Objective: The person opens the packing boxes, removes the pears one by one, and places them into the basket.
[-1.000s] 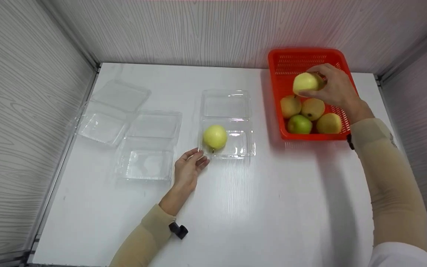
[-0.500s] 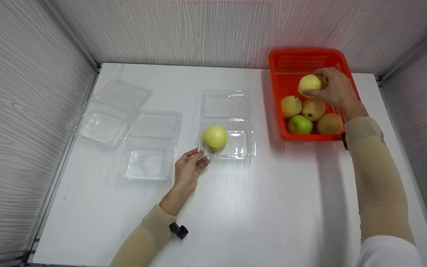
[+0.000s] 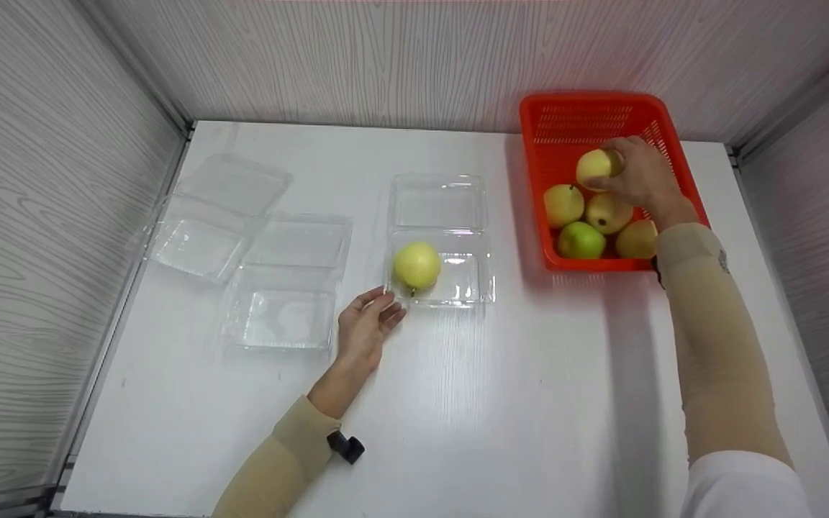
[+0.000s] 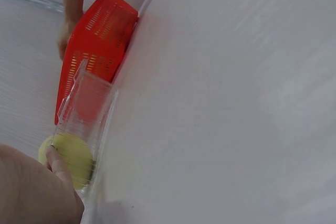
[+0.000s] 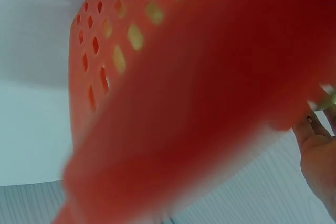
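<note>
In the head view my left hand (image 3: 362,331) pinches the front left corner of an opened clear plastic clamshell container (image 3: 458,277). A round yellow pear (image 3: 417,265) sits in the left half of its base, stem toward me. The left wrist view has my thumb (image 4: 59,166) at the container's rim, beside the pear. Over at the right, my right hand (image 3: 641,173) grips another yellow pear (image 3: 596,168) inside the red basket (image 3: 535,208). In the right wrist view the basket wall (image 5: 173,103) covers most of that hand.
Several more fruits, including a greener one (image 3: 581,240), lie in the front of the basket. Two more opened clear containers, one nearer (image 3: 288,316) and one farther left (image 3: 202,248), overlap on the white table (image 3: 494,417). Grey wood-grain walls (image 3: 357,65) enclose the back and sides.
My right hand and its pear have lowered slightly into the basket, and the right forearm has swung left. The left hand and the container have stayed in place.
</note>
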The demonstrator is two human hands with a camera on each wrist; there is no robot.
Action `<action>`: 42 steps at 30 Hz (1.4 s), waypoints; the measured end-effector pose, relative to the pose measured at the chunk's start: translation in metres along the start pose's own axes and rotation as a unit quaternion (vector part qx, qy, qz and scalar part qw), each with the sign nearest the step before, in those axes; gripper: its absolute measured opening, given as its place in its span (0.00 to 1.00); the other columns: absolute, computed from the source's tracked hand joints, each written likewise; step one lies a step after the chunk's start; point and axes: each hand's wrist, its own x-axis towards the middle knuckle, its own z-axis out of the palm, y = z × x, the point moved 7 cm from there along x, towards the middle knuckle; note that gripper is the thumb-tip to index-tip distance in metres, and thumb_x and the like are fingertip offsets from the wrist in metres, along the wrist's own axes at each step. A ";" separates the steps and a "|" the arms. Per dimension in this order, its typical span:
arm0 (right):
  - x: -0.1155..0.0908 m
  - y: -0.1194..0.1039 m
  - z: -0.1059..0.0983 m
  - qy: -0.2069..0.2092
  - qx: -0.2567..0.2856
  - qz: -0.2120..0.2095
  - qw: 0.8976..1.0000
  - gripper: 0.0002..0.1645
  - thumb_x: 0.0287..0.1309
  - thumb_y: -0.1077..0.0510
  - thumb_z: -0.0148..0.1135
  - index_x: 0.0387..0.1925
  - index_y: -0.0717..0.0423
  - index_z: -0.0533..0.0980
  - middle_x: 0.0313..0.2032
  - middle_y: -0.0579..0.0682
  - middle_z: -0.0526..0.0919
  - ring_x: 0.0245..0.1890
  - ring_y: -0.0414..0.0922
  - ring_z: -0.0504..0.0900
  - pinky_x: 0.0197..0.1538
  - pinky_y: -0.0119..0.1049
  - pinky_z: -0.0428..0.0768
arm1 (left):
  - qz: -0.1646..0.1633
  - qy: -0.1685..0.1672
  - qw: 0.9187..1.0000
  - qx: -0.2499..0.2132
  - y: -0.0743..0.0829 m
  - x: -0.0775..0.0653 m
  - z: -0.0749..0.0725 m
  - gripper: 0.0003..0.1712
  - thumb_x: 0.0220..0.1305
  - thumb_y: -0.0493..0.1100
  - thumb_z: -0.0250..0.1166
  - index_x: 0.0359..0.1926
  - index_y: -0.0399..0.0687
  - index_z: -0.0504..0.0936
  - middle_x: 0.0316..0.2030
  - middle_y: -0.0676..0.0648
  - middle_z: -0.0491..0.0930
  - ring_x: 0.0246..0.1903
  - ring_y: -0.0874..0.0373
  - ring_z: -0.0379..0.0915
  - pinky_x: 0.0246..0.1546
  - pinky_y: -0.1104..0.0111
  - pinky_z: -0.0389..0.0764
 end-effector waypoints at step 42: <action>0.018 -0.036 -0.006 -0.065 -0.051 -0.025 0.996 0.46 0.71 0.41 0.63 0.81 0.55 0.60 0.79 0.63 0.63 0.77 0.66 0.62 0.81 0.70 0.62 | 0.002 -0.008 1.000 0.000 0.002 -0.002 0.001 0.16 0.73 0.30 0.63 0.58 0.32 0.74 0.44 0.43 0.82 0.36 0.58 0.84 0.44 0.69 0.92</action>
